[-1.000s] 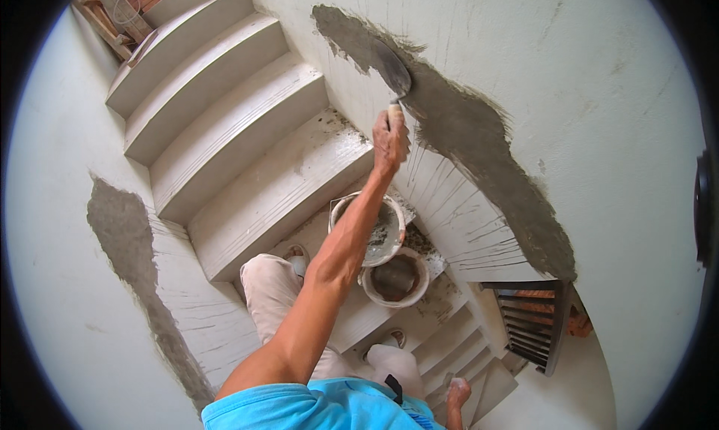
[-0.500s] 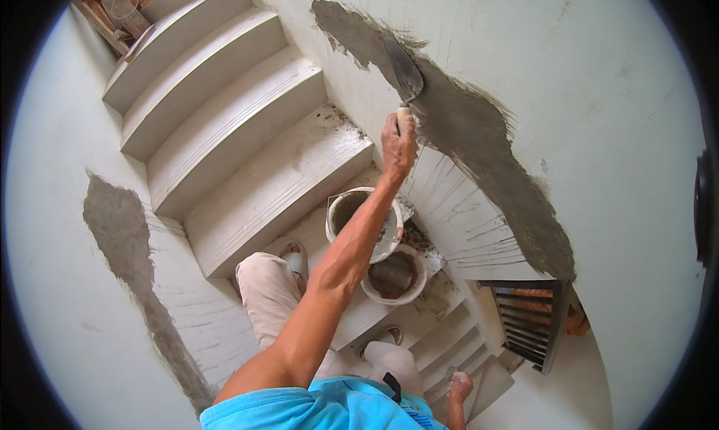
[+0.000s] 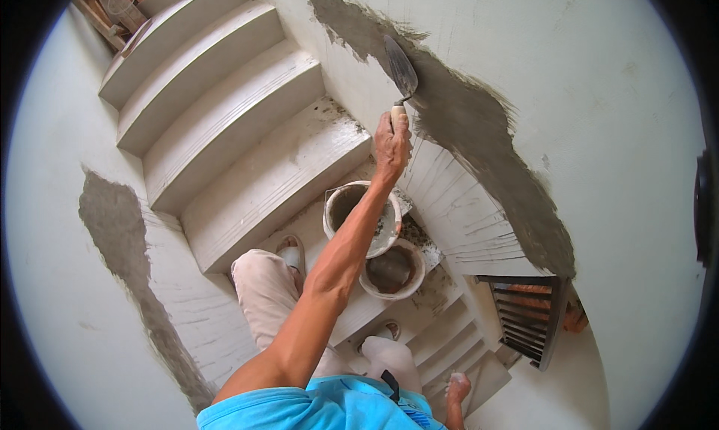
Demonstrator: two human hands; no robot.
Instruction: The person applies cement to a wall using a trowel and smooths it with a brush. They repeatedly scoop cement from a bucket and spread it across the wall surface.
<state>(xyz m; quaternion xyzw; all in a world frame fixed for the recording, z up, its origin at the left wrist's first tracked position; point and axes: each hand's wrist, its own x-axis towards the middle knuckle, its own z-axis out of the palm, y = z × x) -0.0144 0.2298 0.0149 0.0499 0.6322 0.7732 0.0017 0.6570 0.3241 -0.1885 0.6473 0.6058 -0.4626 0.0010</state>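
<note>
My left hand [image 3: 392, 144] is closed around the pale wooden handle of a pointed trowel [image 3: 402, 69]. The trowel's dark metal blade lies on or very close to a strip of wet grey mortar [image 3: 468, 123] on the right wall. My left arm stretches forward over two buckets. The nearer bucket [image 3: 416, 286] shows a dark, wet inside; the farther one [image 3: 326, 214], partly hidden by my forearm, has grey mortar in it. Low at the right, my right hand [image 3: 457, 387] is closed beside my hip. Whatever it may hold is too small to name.
Curved white steps [image 3: 225, 108] rise to the far left, and narrower steps [image 3: 449, 347] descend at the lower right. A dark metal railing [image 3: 528, 314] stands below the mortar strip. Another mortar patch [image 3: 116, 220] marks the left wall. My sandalled feet rest by the buckets.
The trowel has shifted slightly left on the mortar strip, its blade turned a little, with my left hand moving along. My right hand stays low by my hip.
</note>
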